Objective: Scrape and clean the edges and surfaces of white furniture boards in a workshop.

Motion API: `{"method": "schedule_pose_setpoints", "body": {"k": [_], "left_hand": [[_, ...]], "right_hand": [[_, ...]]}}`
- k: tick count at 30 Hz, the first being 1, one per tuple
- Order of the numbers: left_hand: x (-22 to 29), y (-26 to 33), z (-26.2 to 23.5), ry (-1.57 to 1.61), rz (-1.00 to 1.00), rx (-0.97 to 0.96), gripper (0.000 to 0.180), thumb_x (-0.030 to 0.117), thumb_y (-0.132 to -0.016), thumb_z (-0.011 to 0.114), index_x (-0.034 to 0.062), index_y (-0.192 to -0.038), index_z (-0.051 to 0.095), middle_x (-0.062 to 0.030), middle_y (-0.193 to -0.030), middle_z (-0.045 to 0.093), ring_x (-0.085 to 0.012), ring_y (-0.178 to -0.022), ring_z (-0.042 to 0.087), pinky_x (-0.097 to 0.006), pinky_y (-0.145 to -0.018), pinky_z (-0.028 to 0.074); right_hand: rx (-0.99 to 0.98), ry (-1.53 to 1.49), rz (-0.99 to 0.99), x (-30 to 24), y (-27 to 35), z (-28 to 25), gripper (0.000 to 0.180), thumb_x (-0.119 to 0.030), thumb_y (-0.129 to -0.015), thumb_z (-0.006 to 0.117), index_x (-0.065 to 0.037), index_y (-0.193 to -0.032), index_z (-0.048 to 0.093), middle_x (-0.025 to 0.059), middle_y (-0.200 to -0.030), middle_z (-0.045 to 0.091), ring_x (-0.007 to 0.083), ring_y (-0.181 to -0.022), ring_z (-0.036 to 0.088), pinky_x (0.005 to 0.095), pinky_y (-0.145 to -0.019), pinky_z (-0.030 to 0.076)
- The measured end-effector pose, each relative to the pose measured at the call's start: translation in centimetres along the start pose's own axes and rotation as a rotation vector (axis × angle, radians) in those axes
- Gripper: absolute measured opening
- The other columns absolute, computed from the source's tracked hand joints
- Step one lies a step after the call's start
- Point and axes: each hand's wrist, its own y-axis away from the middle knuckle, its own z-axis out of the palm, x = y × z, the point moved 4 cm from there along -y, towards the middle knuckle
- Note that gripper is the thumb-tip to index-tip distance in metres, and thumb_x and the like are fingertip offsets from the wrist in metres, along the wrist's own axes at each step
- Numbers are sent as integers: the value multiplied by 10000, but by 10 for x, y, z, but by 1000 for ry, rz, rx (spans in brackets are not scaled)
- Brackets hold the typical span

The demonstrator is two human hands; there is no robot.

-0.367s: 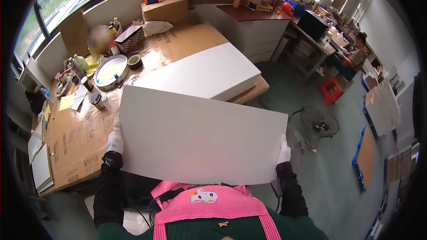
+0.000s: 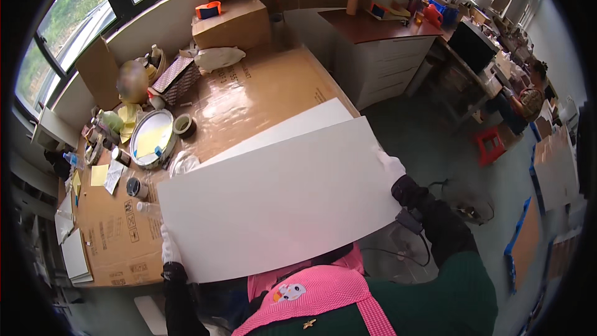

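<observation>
I hold a large white board (image 2: 280,199) flat in front of me, over the edge of the cardboard-covered table (image 2: 249,99). My left hand (image 2: 169,250), in a white glove, grips its near left corner. My right hand (image 2: 390,165), gloved too, grips its right edge. A second white board (image 2: 298,126) lies on the table just beyond, mostly hidden under the held one. Below the board I see my pink checked apron (image 2: 311,302).
The table's left part holds a round metal tray (image 2: 151,138), a tape roll (image 2: 183,125), bottles, yellow notes and a woven basket (image 2: 180,79). A cardboard box (image 2: 230,23) stands at the back. A white drawer cabinet (image 2: 379,56), a red stool (image 2: 489,144) and a seated person (image 2: 528,99) are to the right.
The held board has swung up and to the right and now covers most of the board lying on the table. My right hand has risen with it.
</observation>
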Motion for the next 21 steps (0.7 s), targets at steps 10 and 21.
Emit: {"method": "schedule_pose_setpoints", "body": {"k": [10, 21], "left_hand": [[67, 13, 60, -645, -408, 191, 985, 771, -873, 187, -67, -1216, 574, -266, -1177, 614, -388, -1162, 550, -419, -1015, 382], [170, -7, 78, -878, -470, -115, 829, 647, -948, 259, -39, -808, 703, -210, -771, 660, -327, -883, 645, -396, -829, 492]], "right_hand": [[-372, 230, -8, -22, -155, 11, 357, -274, -988, 416, -164, -1315, 505, 248, -964, 651, 380, -910, 647, 430, -814, 504], [-336, -53, 210, -14, -158, 6, 678, -629, -901, 405, -32, -1044, 691, 173, -1009, 686, 317, -986, 636, 346, -884, 450]]}}
